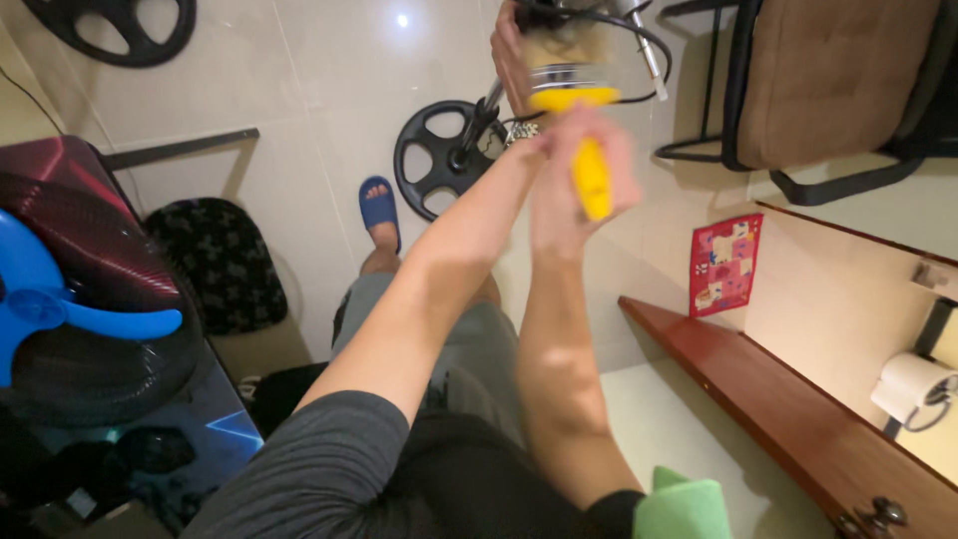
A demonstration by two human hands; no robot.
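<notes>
My right hand [579, 190] is closed around the yellow handle [593, 180] of a tool held up in front of me. The tool's yellow collar [571, 98] sits under a blurred beige cylinder [564, 50] with a metal band. A black cable [639, 30] loops around its top. My left hand [509, 55] grips the cylinder from the left side, partly hidden behind it. Both arms are stretched forward over my lap. The picture is blurred at the hands.
On the tiled floor lie a black weight plate on a bar [439, 160] and my foot in a blue slipper [377, 208]. A brown padded chair [828, 80] stands upper right. A fan with blue blades [60, 309] is at the left, a wooden shelf [788, 409] at the right.
</notes>
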